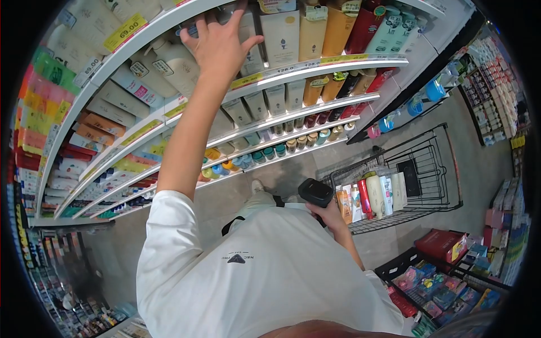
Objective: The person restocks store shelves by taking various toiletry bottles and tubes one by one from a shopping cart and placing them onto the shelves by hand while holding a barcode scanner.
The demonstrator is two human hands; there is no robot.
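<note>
My left hand point(221, 45) is raised to an upper shelf, its fingers spread over the bottles at the shelf's back. The fingertips run close to the top edge of the view, and I cannot tell whether they touch a bottle. Beside it on the right stands a white bottle point(280, 38) with a small dark emblem; pale pump bottles point(176, 61) are to its left. Low by my waist, my right hand point(332, 217) is closed round the handle of a black handheld barcode scanner point(316, 192). Its head points up and away from me.
A black wire shopping cart point(455, 169) on my right carries several bottles and tubes, including a red tube point(365, 198). Behind it are a black crate point(408, 265) of small packages and a red box point(441, 245). Curved shelves point(315, 102) of bottles stretch across the front and left.
</note>
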